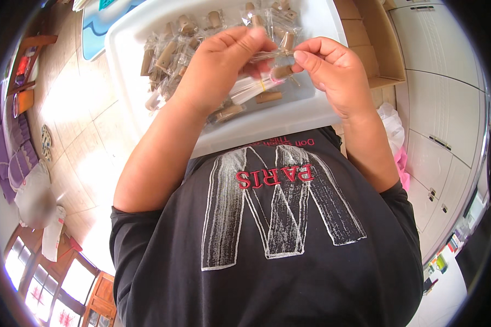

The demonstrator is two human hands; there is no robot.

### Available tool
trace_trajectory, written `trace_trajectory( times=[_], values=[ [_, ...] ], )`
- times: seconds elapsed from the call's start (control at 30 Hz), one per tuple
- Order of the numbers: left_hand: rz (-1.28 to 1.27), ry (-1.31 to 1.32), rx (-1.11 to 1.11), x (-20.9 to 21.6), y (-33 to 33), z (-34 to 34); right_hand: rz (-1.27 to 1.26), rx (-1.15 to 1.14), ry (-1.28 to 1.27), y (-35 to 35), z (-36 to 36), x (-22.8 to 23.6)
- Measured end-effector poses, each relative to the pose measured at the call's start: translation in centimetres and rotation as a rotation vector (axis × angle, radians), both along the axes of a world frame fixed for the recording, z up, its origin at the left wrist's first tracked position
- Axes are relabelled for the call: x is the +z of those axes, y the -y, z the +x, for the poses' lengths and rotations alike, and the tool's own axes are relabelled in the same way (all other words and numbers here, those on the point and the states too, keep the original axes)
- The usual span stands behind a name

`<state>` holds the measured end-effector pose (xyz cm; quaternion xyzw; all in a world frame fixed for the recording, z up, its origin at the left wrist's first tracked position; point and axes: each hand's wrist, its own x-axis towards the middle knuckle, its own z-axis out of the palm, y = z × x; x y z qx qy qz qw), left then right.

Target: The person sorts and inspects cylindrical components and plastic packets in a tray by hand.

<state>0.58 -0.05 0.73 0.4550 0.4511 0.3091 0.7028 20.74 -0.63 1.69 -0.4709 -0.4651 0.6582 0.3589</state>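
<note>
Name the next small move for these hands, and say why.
Probably hold the left hand steady and ease the right hand slightly outward: clear plastic seems pinched between their fingertips, so a gentle pull would likely tauten it, above the white tub of brown pieces.

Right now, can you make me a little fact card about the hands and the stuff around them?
Left hand: pinching clear plastic
Right hand: pinching the clear plastic too, thumb against fingers
Under the hands: white tub with many brown pieces, lots in clear wrappers
Also in tub: pale bundle with a yellow band
Right of tub: open cardboard box
Person's clothes: black shirt
</note>
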Motion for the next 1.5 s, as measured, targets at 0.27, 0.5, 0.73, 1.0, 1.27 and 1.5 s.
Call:
trace_trajectory(
  times=[0.27, 0.5, 0.73, 1.0, 1.27, 1.5],
  values=[
    [0.190, 0.333, -0.098, -2.5, 0.6, 1.6, -0.030, -0.159, -0.282, 0.1, -0.4, 0.5],
    [-0.104, 0.153, -0.054, -1.3, 1.1, 1.8, 0.432, -0.356, 0.020, -0.3, -0.3, 0.2],
    [0.118, 0.133, 0.258, -1.3, 0.8, 1.0, 0.540, -0.116, 0.406, 0.0, 1.2, -0.1],
    [0.121, 0.265, 0.120, -1.0, 1.1, 1.3, 0.226, 0.001, 0.039, 0.6, -0.7, 0.6],
    [0.229, 0.283, 0.125, -0.4, 1.7, 1.2, 0.377, -0.051, 0.047, 1.0, -0.9, -0.9],
    [0.193, 0.350, 0.151, -0.7, 1.9, 1.1, 0.499, -0.041, 0.173, 1.7, -1.1, -0.1]
  ],
)
